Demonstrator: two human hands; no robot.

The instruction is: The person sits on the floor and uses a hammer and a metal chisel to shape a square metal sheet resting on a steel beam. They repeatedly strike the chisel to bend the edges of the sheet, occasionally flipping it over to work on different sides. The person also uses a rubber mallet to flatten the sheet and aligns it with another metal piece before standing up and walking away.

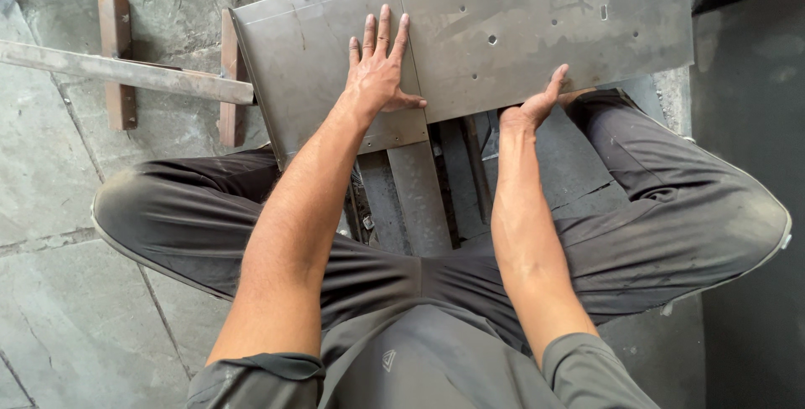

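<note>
— Two metal plates? Where?
— On the floor, side by side. Left hand (377, 74) lies flat, fingers wide, holding the left plate (310, 57) still. Right hand (537, 103) grips the right plate (545, 23) edge.

The floor (59, 166) is made of large grey stone slabs, worn and stained, with thin joints running between them. On the left, a long rusty metal bar (126, 74) lies across 2 short brown wooden blocks (116, 57), which rest on the slabs. On the right, the ground turns into a dark, almost black surface (755, 124). Dark metal strips (419, 199) lie on the ground in the middle. The light is soft, even daylight, with only faint shadows.
</note>
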